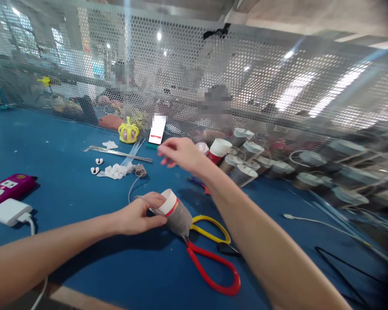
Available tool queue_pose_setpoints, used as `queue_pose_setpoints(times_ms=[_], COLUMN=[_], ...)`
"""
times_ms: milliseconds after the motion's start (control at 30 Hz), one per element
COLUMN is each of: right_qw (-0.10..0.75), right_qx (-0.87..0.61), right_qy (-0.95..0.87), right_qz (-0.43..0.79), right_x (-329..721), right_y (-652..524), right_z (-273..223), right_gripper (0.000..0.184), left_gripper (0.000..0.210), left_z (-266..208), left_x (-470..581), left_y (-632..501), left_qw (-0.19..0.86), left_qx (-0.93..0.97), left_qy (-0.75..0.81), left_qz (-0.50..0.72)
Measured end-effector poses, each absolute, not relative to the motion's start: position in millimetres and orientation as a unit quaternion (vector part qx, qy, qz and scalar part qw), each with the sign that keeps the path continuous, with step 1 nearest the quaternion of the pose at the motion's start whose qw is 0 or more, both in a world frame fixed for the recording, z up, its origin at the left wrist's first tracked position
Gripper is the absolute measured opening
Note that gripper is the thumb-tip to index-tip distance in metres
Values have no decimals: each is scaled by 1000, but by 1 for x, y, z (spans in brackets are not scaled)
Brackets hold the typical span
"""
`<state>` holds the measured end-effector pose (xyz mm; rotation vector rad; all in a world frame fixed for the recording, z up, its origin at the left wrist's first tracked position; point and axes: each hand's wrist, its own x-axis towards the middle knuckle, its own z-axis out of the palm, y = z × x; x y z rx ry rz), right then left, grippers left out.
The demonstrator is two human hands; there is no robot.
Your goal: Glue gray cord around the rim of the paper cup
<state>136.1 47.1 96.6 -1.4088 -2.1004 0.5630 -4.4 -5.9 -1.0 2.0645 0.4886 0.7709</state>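
Observation:
My left hand grips a paper cup wrapped in grey material, its white rim with a red and yellow band facing up and left. The thumb presses on its side, and the fingers are at the rim. A grey cord runs from near these fingers to a small grey bundle. Scissors with one red and one yellow handle lie against the cup's lower end, their blades hidden. Raised over the table, my right hand has loosely bent, slightly blurred fingers, apart, with nothing visible in them.
Grey-wrapped cups and stacked white cups stand at right. Behind are a phone, a yellow crown and a perforated metal screen. White scraps and thin rods lie left of centre; a white power adapter is far left.

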Motion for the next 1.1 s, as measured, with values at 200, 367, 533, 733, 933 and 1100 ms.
queue_pose_setpoints(times_ms=[200, 367, 533, 733, 933, 1100], right_qw=[316, 309, 367, 440, 405, 324], right_qx=[-677, -722, -727, -677, -647, -678], right_qy=[-662, -615, -568, -538, -551, -586], right_qz=[60, 76, 119, 244, 338, 303], right_x=[248, 280, 275, 250, 215, 203], right_y=[37, 20, 16, -9, -46, -67], right_z=[58, 5, -1, 30, 49, 49], right_gripper=[37, 48, 34, 23, 25, 23], left_gripper=[16, 18, 16, 18, 20, 22], left_z=[-4, -4, -6, -6, -7, -8], left_x=[-4, -4, -5, -6, -7, -7], left_y=[-2, -2, 0, 4, 4, 6], left_qw=[402, 378, 342, 348, 379, 440], left_qx=[832, 832, 847, 844, 830, 792], left_qy=[229, 269, 263, 280, 311, 319], left_qz=[306, 304, 310, 296, 267, 277])
